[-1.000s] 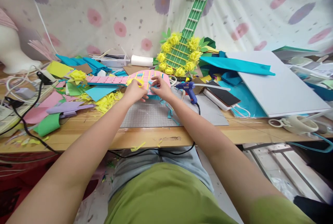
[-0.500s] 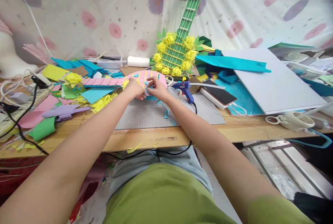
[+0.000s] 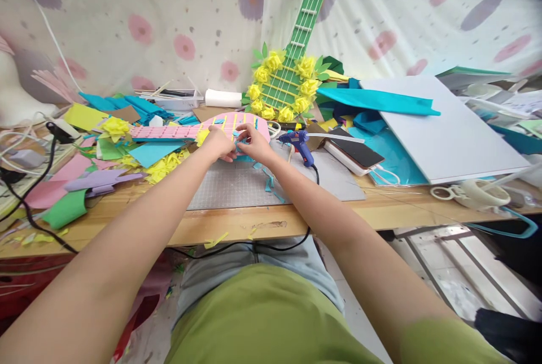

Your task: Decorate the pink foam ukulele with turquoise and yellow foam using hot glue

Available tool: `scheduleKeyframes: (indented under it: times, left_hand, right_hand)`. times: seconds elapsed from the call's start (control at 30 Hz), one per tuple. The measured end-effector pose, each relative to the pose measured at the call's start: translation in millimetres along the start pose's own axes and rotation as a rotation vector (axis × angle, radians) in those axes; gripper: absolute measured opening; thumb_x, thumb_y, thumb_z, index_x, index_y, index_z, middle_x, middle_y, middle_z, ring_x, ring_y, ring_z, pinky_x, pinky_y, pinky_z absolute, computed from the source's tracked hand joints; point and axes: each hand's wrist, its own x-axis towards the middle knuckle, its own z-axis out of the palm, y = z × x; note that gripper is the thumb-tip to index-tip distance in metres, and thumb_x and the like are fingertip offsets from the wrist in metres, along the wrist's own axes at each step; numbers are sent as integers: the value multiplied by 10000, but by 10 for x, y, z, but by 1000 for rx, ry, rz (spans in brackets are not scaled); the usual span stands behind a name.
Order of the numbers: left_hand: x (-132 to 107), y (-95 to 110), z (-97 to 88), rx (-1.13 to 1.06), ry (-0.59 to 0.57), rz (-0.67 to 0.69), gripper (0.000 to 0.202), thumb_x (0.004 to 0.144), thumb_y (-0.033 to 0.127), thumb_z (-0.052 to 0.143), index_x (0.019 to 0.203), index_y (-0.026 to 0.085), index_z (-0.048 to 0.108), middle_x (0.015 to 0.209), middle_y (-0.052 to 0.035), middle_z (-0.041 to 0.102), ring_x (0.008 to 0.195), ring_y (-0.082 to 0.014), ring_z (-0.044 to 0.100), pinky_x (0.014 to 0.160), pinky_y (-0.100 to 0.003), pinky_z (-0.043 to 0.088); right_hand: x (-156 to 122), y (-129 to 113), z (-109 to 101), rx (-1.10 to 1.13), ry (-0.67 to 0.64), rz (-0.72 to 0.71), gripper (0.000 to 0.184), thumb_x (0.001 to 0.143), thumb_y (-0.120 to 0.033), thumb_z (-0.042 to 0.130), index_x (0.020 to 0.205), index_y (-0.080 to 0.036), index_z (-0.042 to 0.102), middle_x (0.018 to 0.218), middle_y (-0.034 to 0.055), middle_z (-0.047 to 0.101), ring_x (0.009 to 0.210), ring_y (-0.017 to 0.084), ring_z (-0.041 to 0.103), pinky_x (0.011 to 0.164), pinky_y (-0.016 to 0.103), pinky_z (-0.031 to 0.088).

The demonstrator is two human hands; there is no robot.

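A pink handmade toy guitar (image 3: 249, 120) lies across the table, its neck (image 3: 163, 132) pointing left to a yellow paper flower (image 3: 114, 127). Yellow strips and small blue pieces are on its body. My left hand (image 3: 218, 145) rests over the near side of the body, its fingers curled and pressed together at the edge; what they hold is hidden. Beside it, my right hand (image 3: 256, 144) bends its fingers in a pinch round a small blue paper piece (image 3: 242, 141) against the guitar. The fingertips of both hands almost meet.
A blue glue gun (image 3: 298, 143) lies right of my hands, its black cord running over the table edge. Nearby is a phone (image 3: 355, 147) on a white box. Behind leans a green guitar (image 3: 292, 59) with yellow flowers. Paper scraps (image 3: 101, 180) cover the left; a grey cutting mat (image 3: 237, 186) lies in front.
The view has shifted slightly. Both hands stay at the guitar body with nearly the same grip; only small finger motion shows.
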Motion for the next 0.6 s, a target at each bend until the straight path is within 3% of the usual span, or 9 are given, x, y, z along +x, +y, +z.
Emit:
scheduleKeyframes:
  times: [0.07,0.13,0.2,0.27,0.37,0.6]
  left_hand:
    - [-50,27,7,26,-4,-193,559,877,530,304,1145,102,543,685,-197,666,614,-319,674,561,-406,527]
    - [-99,34,15,8,20,-246,519,863,479,412,1216,107,490,757,-211,680,628,-313,678,559,-399,530]
    - [-154,29,19,-14,49,-192,589,814,407,551,1297,100,415,812,-226,686,623,-314,678,555,-407,531]
    - [-220,28,15,10,62,-111,782,737,272,666,1394,98,280,827,-213,692,601,-297,677,568,-406,535]
    - [-320,45,-9,88,43,-10,996,644,99,706,1450,74,122,759,-151,692,556,-254,668,588,-388,541]
    - [-361,60,-50,78,57,42,873,655,121,672,1404,45,230,759,-133,686,504,-232,654,534,-364,535]
  right_hand:
    - [-2,-4,0,-2,-4,-1,391,623,-127,518,998,-228,470,802,-34,599,788,148,575,765,332,460]
    - [-3,-6,0,-7,-1,-3,390,622,-131,525,998,-222,474,801,-31,598,788,150,573,765,331,453]
    - [-7,-8,-1,-6,1,-2,388,621,-136,531,995,-218,474,810,-26,599,798,152,573,761,326,446]
    - [-12,-11,-4,0,2,-4,385,620,-139,532,992,-217,472,820,-21,600,812,153,575,754,321,445]
    - [-18,-12,-7,10,-10,-16,373,631,-150,526,995,-214,468,819,-18,600,826,156,579,754,322,449]
    - [-9,-13,-2,2,-5,-11,371,633,-148,512,993,-227,467,822,-26,607,825,149,579,787,332,452]
